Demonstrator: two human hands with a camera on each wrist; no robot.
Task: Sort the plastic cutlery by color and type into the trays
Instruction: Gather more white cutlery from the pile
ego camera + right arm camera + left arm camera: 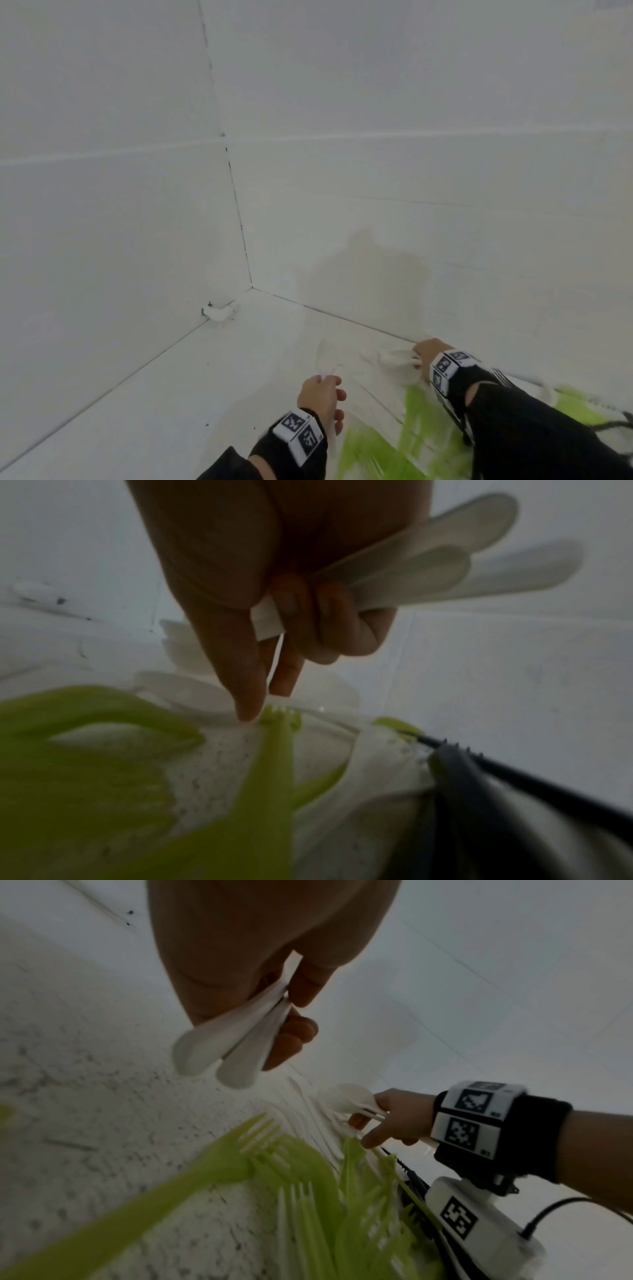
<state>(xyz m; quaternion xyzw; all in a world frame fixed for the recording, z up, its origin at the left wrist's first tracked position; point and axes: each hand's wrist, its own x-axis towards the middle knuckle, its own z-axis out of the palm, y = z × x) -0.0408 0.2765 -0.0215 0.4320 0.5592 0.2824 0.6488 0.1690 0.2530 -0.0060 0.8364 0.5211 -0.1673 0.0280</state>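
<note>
My left hand (324, 383) pinches the handles of two white spoons (219, 1047), whose bowls point away over the white table (171, 394). My right hand (420, 356) grips a bundle of white spoons (428, 561) in its curled fingers near the back wall. Its index fingertip (246, 712) reaches down to touch the pile beside a green fork (277, 739). More white spoons (192, 693) lie loose under that hand. A heap of green forks (308, 1191) lies near both wrists.
White walls (411, 171) close the table at the back and left and meet in a corner. Black cutlery (479, 777) lies at the right edge of the pile. A small white lump (219, 312) sits at the foot of the left wall.
</note>
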